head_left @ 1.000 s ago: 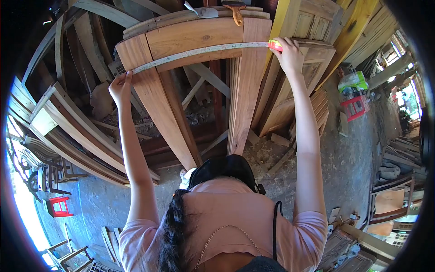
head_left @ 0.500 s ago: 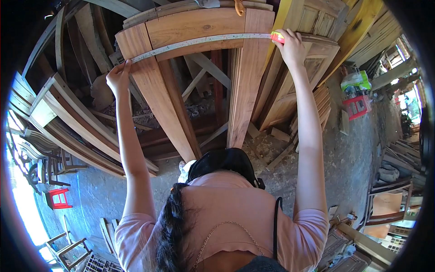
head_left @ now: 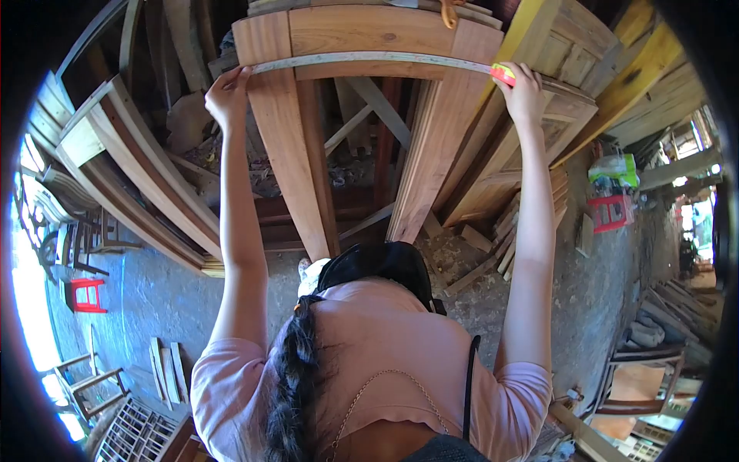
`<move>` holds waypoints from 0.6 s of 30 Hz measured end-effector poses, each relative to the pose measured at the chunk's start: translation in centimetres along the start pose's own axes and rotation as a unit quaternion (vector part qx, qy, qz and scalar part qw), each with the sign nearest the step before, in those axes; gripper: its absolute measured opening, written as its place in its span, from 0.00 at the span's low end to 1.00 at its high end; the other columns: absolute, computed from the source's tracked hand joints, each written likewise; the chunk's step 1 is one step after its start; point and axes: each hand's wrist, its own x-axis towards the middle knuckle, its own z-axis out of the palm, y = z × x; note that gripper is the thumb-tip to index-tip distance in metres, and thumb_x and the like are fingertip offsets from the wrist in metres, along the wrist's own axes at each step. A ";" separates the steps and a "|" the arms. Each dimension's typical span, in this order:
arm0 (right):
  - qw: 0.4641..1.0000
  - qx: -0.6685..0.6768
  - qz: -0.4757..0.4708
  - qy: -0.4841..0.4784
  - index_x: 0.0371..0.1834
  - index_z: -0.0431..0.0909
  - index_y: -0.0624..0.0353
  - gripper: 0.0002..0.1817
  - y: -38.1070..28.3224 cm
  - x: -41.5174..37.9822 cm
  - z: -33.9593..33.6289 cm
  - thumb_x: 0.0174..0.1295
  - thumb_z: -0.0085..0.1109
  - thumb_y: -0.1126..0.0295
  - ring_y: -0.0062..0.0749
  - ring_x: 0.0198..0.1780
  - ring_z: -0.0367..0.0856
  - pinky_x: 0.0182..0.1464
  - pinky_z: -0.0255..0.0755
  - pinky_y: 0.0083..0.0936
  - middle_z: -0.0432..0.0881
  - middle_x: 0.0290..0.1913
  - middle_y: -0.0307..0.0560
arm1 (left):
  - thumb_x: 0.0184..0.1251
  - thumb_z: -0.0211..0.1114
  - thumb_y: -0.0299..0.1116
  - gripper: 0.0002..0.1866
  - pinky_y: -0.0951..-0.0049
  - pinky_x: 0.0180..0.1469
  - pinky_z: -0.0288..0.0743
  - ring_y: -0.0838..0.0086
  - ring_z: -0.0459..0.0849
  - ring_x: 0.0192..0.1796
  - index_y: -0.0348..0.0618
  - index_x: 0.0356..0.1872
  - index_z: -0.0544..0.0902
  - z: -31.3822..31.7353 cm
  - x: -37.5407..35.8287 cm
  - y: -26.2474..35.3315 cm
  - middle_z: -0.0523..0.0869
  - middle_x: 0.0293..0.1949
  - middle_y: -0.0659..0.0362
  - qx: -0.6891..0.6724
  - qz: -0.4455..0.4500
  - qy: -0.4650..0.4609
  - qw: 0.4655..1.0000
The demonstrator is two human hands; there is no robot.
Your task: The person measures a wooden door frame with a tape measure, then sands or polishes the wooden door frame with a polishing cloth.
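A tape measure [head_left: 503, 74] with a red and yellow case is gripped in my right hand [head_left: 525, 94], at the right edge of a wooden frame [head_left: 377, 31]. Its pale blade [head_left: 369, 57] is drawn out across the frame's top rail and looks curved in this wide view. At the left edge of the frame, my left hand [head_left: 229, 96] pinches the blade's free end between thumb and fingers. Both arms reach forward. Two long uprights, a left one [head_left: 289, 169] and a right one [head_left: 439, 146], run from the rail down toward my body.
Panelled wooden doors [head_left: 554, 131] lean to the right of the frame. Curved timber pieces [head_left: 146, 162] stand on the left. Offcuts [head_left: 477, 239] lie on the concrete floor [head_left: 485, 308]. Red stools, one left [head_left: 86, 296] and one right [head_left: 608, 212], stand farther off.
The view has turned slightly, so the frame, tape and both hands appear shifted right and a little higher. Both hands keep their hold and the blade stays stretched across the rail.
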 end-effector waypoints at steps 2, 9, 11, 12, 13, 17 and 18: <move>1.000 -0.003 0.001 -0.014 0.45 0.80 0.41 0.18 0.2 0.1 0.2 0.50 0.69 0.58 0.44 0.44 0.76 0.47 0.74 0.37 0.79 0.42 0.36 | 0.49 0.76 0.40 0.16 0.74 0.40 0.79 0.76 0.86 0.33 0.41 0.35 0.89 -0.1 -0.1 1.1 0.88 0.28 0.55 0.017 -0.004 0.005 1.000; 1.000 0.000 0.011 -0.028 0.48 0.79 0.41 0.19 0.1 0.1 0.0 0.51 0.68 0.59 0.44 0.45 0.76 0.45 0.75 0.37 0.78 0.43 0.37 | 0.50 0.77 0.41 0.16 0.76 0.39 0.77 0.76 0.86 0.31 0.40 0.36 0.89 -0.2 0.2 0.8 0.88 0.29 0.55 0.003 0.001 -0.007 1.000; 0.999 -0.017 0.014 -0.037 0.48 0.79 0.41 0.18 0.0 0.1 0.0 0.52 0.68 0.59 0.44 0.46 0.76 0.44 0.76 0.37 0.78 0.43 0.37 | 0.49 0.77 0.43 0.17 0.75 0.39 0.78 0.76 0.86 0.32 0.42 0.36 0.89 -0.2 0.4 0.5 0.89 0.29 0.57 0.026 -0.007 -0.015 1.000; 0.999 -0.019 0.012 -0.031 0.48 0.79 0.41 0.18 0.1 0.1 0.0 0.52 0.68 0.59 0.44 0.46 0.76 0.44 0.76 0.37 0.78 0.43 0.37 | 0.49 0.77 0.43 0.17 0.75 0.39 0.78 0.76 0.86 0.32 0.42 0.36 0.89 -0.2 0.5 0.4 0.89 0.29 0.57 0.027 -0.008 -0.016 0.999; 0.999 -0.021 0.010 -0.026 0.48 0.79 0.41 0.18 0.0 0.0 0.1 0.52 0.68 0.59 0.44 0.46 0.76 0.44 0.76 0.38 0.78 0.43 0.37 | 0.48 0.77 0.45 0.18 0.74 0.40 0.78 0.76 0.86 0.33 0.44 0.36 0.89 -0.4 0.7 0.4 0.89 0.30 0.58 0.045 -0.020 -0.030 0.998; 0.999 -0.020 0.013 -0.029 0.48 0.79 0.41 0.18 -0.1 -0.1 0.1 0.52 0.68 0.59 0.44 0.46 0.76 0.44 0.76 0.38 0.79 0.43 0.37 | 0.48 0.76 0.49 0.20 0.72 0.44 0.77 0.76 0.86 0.36 0.47 0.37 0.89 -1.0 1.5 0.9 0.89 0.32 0.62 0.093 -0.059 -0.078 0.991; 0.999 -0.022 0.013 -0.025 0.48 0.79 0.41 0.18 -0.1 -0.1 0.1 0.52 0.68 0.59 0.44 0.46 0.76 0.44 0.76 0.37 0.79 0.43 0.37 | 0.48 0.76 0.49 0.20 0.72 0.44 0.77 0.76 0.86 0.36 0.47 0.37 0.89 -1.0 1.6 0.7 0.89 0.32 0.62 0.094 -0.060 -0.079 0.991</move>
